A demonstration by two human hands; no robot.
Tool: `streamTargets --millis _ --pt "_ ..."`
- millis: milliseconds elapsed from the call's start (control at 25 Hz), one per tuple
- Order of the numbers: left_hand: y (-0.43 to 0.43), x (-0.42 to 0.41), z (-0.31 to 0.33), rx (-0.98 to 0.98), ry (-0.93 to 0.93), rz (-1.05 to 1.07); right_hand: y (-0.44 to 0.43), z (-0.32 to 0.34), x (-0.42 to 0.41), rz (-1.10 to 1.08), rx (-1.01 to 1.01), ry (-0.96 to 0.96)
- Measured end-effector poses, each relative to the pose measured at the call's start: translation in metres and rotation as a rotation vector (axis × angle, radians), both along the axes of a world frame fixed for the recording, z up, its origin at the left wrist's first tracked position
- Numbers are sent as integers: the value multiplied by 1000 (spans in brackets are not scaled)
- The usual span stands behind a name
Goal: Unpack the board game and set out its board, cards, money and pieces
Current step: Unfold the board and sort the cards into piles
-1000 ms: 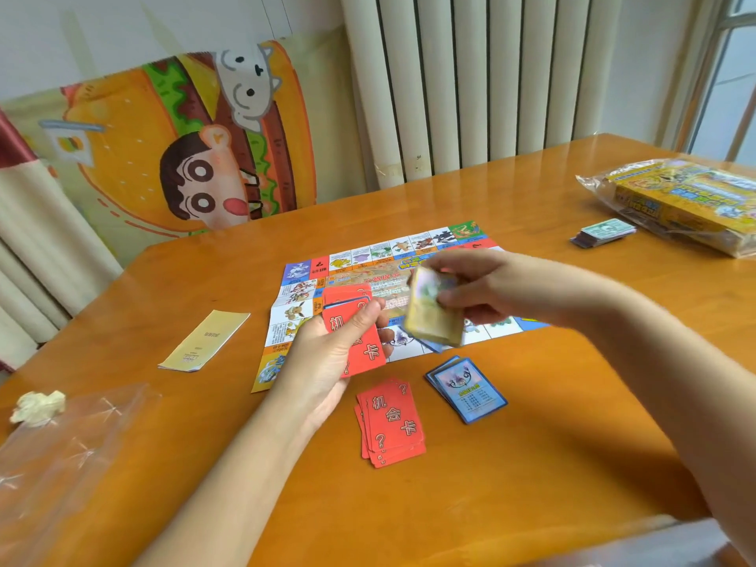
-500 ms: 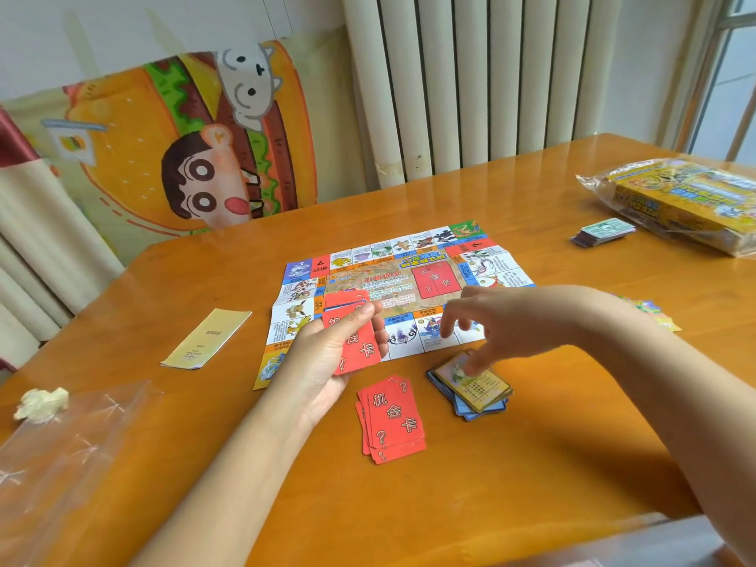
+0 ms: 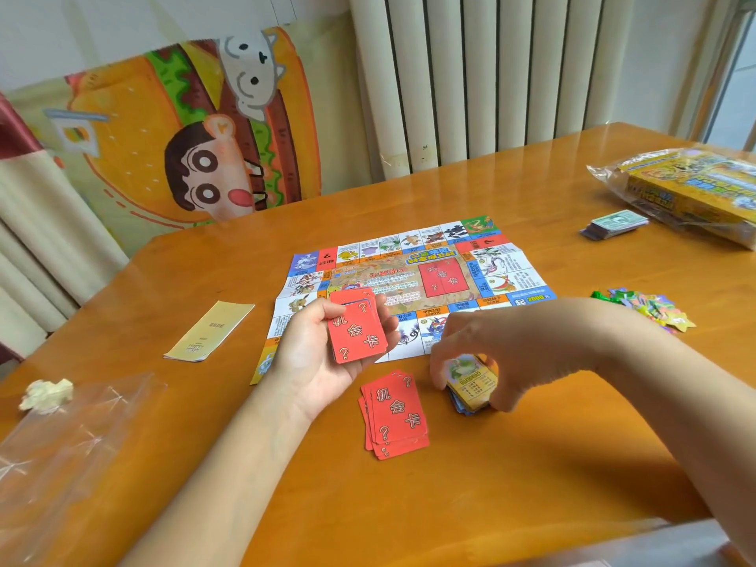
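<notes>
Right hand (image 3: 491, 345) had carried the picture-card stack (image 3: 470, 384) down from above the board (image 3: 409, 276) onto the blue cards on the bench (image 3: 532, 484). It now had fingers curled round the stack's edges, apparently squaring it. Stack sat just right of the red card pile (image 3: 394, 415), near the board's front edge. Left hand (image 3: 323, 362) stayed raised, palm up, gripping a small fan of red cards (image 3: 358, 327) with the thumb across them. Judgement: picture cards are merged into one deck; the held red cards remain to be sorted. Money (image 3: 613, 225) and pieces (image 3: 646, 308) lay well off to the right.
</notes>
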State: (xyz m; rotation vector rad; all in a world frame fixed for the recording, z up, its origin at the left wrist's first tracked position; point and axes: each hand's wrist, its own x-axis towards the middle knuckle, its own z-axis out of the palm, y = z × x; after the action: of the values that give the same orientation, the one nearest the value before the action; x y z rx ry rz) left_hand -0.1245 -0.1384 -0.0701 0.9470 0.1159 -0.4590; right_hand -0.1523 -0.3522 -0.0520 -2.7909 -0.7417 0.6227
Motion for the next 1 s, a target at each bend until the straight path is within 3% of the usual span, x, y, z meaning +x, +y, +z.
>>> streamTargets --millis 160,560,720,920,1000 --pt "1 0 2 -35 15 -18 6 -17 7 104 -19 -172" --pt "1 14 -14 238 35 1 9 -11 1 71 32 -161" --pt "-2 15 -15 212 52 31 12 1 -8 31 -2 -15" --pt "-8 15 -16 135 63 68 9 5 -6 -46 60 -9" --pt "-8 14 -15 127 44 70 6 6 0 -93 117 -111"
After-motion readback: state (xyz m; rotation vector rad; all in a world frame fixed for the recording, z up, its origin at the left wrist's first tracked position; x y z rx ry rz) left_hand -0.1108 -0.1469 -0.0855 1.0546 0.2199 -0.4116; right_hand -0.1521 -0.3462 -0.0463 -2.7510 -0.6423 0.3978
